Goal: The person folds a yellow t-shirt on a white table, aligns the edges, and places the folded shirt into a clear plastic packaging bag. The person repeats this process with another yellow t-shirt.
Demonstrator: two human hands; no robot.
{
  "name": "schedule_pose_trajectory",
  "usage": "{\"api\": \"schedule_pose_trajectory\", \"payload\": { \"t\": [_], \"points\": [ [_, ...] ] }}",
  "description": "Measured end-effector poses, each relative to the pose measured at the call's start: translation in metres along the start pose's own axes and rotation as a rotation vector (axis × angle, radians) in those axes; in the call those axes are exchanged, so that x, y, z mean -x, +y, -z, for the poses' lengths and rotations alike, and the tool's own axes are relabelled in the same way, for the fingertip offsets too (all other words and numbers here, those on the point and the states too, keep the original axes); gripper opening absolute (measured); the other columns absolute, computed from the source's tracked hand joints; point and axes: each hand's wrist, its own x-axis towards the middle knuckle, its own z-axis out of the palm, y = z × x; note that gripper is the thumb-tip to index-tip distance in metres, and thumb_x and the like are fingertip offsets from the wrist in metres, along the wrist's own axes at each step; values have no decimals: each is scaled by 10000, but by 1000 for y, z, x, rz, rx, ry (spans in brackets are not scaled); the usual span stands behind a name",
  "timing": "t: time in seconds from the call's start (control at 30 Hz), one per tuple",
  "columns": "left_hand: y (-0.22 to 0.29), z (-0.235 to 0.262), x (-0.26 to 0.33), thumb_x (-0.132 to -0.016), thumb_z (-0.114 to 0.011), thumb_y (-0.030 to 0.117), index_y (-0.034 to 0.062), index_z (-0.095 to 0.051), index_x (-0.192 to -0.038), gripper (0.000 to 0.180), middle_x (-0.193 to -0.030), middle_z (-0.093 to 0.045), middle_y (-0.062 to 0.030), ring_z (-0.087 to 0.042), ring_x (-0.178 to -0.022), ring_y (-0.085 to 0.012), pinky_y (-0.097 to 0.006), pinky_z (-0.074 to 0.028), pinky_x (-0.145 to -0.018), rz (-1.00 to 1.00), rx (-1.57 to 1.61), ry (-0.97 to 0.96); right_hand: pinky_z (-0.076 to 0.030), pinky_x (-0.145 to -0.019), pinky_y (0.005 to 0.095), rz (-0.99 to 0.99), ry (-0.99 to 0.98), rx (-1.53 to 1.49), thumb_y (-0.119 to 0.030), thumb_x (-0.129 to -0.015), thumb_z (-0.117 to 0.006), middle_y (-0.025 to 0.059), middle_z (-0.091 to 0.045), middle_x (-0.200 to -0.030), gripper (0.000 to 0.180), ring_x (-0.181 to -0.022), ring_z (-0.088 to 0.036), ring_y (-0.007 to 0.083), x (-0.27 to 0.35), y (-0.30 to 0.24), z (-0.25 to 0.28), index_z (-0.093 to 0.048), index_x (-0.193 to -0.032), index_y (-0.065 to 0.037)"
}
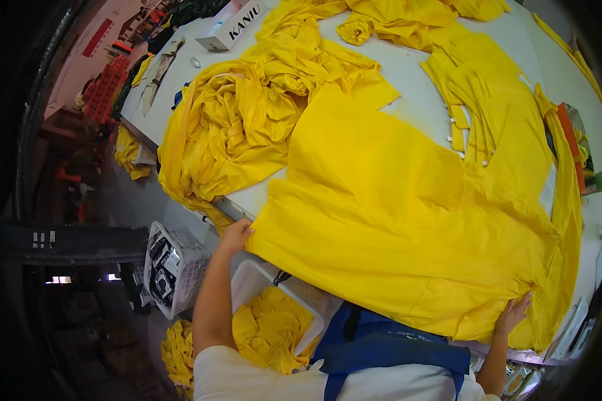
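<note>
A large yellow fabric piece (381,220), perhaps a garment panel, is spread over the near side of the table, and its near edge hangs towards my body. My left hand (236,236) is closed on its left corner, thumb and fingers pinching the edge. At the right end, my right hand (514,314) rests on the same fabric with fingers stretched out, and creases gather around the fingertips. Crumpled yellow cloth (237,113) is heaped beyond my left hand. More yellow pieces with small white tags (475,87) lie at the far right.
A white table (415,123) carries the cloth. On its far side stands a white box (231,27). Below left are a white basket (194,267) with dark packages and a white bin (312,314) of yellow cloth. An orange-sided box (571,147) sits at the right.
</note>
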Motion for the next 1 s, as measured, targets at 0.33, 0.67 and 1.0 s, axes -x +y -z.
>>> {"api": "schedule_pose_trajectory", "payload": {
  "t": [0.33,0.67,1.0],
  "points": [
    [179,-13,-122,-826,-673,322,5,-413,-1339,657,-1299,-524,-142,-506,-1187,-242,-346,-402,-976,-327,531,-105,-58,-1082,626,-60,-64,68,-454,-986,-310,42,-157,-1564,618,-1439,-98,324,1,9,-1,-130,-1507,-176],
    [179,38,-218,-806,-618,484,84,-373,-1399,757,-1437,-358,-130,-378,-1307,-284,-337,-311,-1049,-191,140,280,-70,-1083,625,-87,-63,113,-482,-982,-285,53,-174,-1558,623,-1436,-105,329,6,22,-4,-148,-1504,-170],
    [244,-7,-225,-826,-652,236,206,-538,-1302,490,-1523,-152,-198,-173,-1398,-377,-438,-253,-1102,-270,494,258,-75,-1097,589,-104,-94,155,-533,-970,-243,70,-169,-1558,654,-1439,-103,313,19,29,9,-154,-1507,-169]
  ]
}}
